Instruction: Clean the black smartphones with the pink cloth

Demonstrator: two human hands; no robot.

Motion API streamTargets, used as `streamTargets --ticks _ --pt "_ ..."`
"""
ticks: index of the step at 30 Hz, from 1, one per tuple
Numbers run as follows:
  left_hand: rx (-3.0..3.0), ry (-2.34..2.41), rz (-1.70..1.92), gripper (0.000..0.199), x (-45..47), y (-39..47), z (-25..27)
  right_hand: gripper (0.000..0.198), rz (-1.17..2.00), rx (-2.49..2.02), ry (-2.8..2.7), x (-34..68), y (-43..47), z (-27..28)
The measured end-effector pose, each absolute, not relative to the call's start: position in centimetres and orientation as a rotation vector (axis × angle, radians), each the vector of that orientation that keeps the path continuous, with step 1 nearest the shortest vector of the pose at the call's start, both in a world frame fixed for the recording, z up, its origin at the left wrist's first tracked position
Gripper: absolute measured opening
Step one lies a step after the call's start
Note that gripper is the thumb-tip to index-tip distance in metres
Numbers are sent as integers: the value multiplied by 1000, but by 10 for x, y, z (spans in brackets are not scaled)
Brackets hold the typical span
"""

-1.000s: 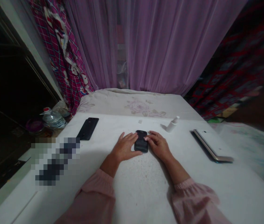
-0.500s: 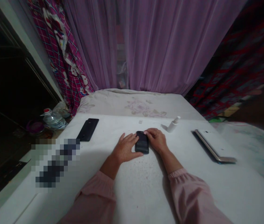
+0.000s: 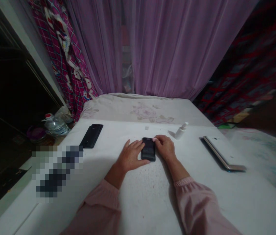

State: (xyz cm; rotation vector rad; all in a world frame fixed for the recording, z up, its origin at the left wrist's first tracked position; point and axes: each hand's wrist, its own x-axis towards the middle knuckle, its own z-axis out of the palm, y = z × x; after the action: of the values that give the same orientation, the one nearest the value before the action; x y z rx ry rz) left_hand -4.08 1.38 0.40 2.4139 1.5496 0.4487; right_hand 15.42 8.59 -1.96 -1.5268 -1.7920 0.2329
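A dark smartphone (image 3: 148, 152) lies face up on the white tabletop, its long sides pointing away from me. My left hand (image 3: 129, 156) steadies it from the left: the thumb is at the near edge, a fingertip at the upper left, and the other fingers are spread. At the phone's upper right corner, my right hand (image 3: 165, 147) is closed in a pinch on a small pinkish-white wad (image 3: 154, 139). The fingers mostly cover this wad, so its material is unclear. To the right of that hand stands a small white spray bottle (image 3: 181, 132).
Dark phones (image 3: 92, 136) lie at the left edge, beside a blurred-out patch. On the right rests a stack of devices with a white one (image 3: 224, 150) on top. A small pale square (image 3: 147, 128) lies beyond the phone. Purple curtains (image 3: 172, 49) hang behind the table (image 3: 196, 202).
My right hand has shifted slightly to the right with the wad, from the phone's top edge to its upper right corner. The left hand and the phone have stayed put.
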Motion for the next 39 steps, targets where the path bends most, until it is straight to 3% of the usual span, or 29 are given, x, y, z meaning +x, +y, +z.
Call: streamTargets --ticks 8,18,39 --pt "2421 1519 448 78 -42 15 2 19 310 -1340 -1915 142 87 -20" --pt "2412 1532 469 78 -41 15 2 20 243 -1492 -1860 149 82 -16" --pt "2437 1537 448 78 -41 15 2 15 329 -1293 -1924 147 82 -27"
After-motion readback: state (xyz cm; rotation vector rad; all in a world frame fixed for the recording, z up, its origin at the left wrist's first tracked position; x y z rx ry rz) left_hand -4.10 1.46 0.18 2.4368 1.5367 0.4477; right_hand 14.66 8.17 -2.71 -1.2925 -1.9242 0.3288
